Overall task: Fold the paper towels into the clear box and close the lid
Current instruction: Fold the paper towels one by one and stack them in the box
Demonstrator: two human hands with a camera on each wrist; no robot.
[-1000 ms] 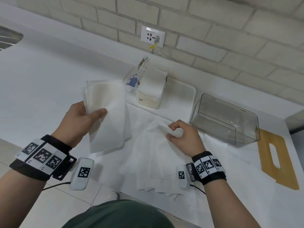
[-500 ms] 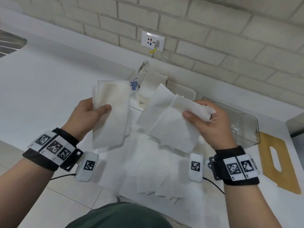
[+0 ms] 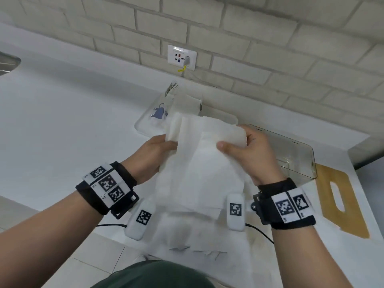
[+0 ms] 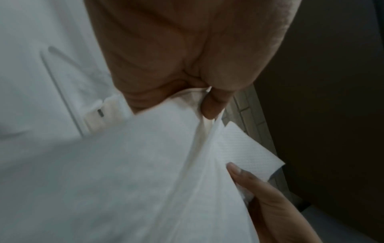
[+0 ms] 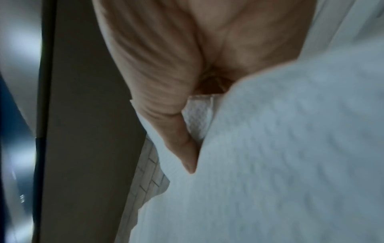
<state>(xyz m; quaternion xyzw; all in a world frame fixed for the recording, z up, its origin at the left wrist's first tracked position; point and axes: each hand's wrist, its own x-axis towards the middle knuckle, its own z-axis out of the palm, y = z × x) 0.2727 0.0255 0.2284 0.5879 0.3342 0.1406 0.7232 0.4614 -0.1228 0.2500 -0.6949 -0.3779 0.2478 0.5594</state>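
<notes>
While both hands meet above the table (image 3: pixel 62 113), left hand (image 3: pixel 152 157) and right hand (image 3: pixel 252 155) fingers pinch paper towels (image 3: pixel 199 163); clear box (image 3: pixel 295 154) lies behind.

The paper towels (image 3: pixel 199 163) between the hands are white with a fine embossed weave. Right of the hands the clear box (image 3: pixel 291 154) looks smoky grey, beside a tan wooden board (image 3: pixel 349 196); the surface (image 3: pixel 72 121) is white.

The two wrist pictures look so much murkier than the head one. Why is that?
Head view: bright and even, though the paper towels smear with motion and the brick lines bow from the wide lens. Left wrist view: dim and soft, the left hand looming close and out of focus. Right wrist view: dim too, the right hand blurred, the towel streaked.
</notes>
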